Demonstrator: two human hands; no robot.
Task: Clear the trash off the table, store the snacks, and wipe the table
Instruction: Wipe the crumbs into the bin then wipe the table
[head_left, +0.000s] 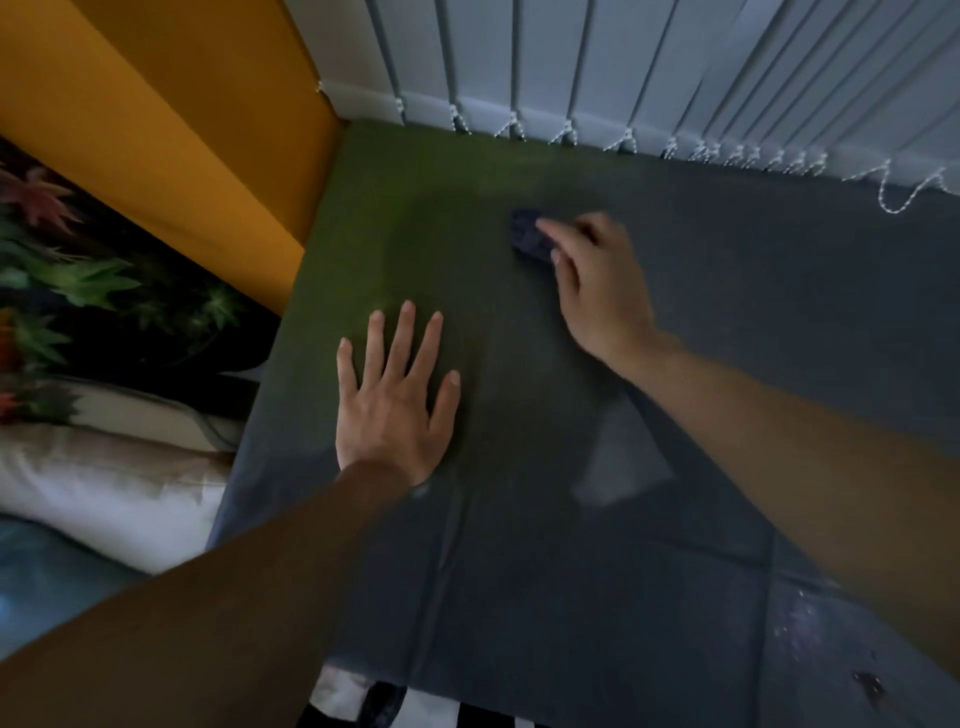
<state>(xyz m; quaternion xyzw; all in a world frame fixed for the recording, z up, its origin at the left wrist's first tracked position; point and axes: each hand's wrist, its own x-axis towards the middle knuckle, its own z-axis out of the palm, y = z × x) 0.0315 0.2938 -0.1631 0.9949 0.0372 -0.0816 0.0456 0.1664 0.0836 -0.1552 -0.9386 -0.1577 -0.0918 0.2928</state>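
- It was a home, seemingly a living room or bedroom.
- Vertical blinds (623, 62) with bead chains hung right behind the table (727, 338).
- A white pillow (104, 483) and leaf-print fabric (78, 280) lay left of it, under a yellow panel (156, 104).

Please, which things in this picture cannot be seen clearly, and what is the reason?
Head view, dim and blurred:
small dark object: partly under the right hand; cloth or sponge, cannot tell.
table: its right side is cut off by the frame edge.
pale patch on the table: blurred; reflection or object, unclear.
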